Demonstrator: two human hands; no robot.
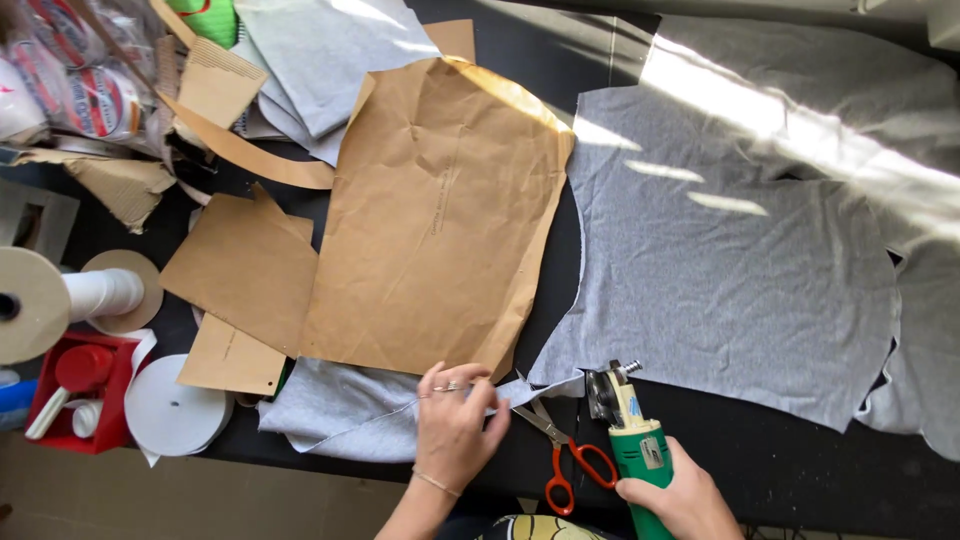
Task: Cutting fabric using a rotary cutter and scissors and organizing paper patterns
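Left hand, fingers spread and open, pressed flat on grey fabric at the near edge of the black surface, fingertips touching the near rim of the large paper pattern. Rings seen on two fingers; thin bracelet at the wrist.

Right hand closed around the green body of an electric cutter, its metal head pointed far, just at the near edge of the big grey piece. Cutter upright on the surface, just right of the left hand.

Orange-handled scissors lying between the two hands, blades toward the left hand, handles near the cutter. Blades touching or overlapping a narrow grey strip; which one, not clear.

Large pattern creased, laid over grey fabric in the centre, its right edge beside the big grey piece. Smaller brown pattern pieces to its left, partly tucked under it. More grey fabric and curved card strips at far left.

Big grey piece spread flat at right, crossed by bands of sunlight. Further grey cloth at far right, overlapping its edge.

At left edge: white tape roll, red tray holding small items, large spool, and bagged rolls in the far corner.
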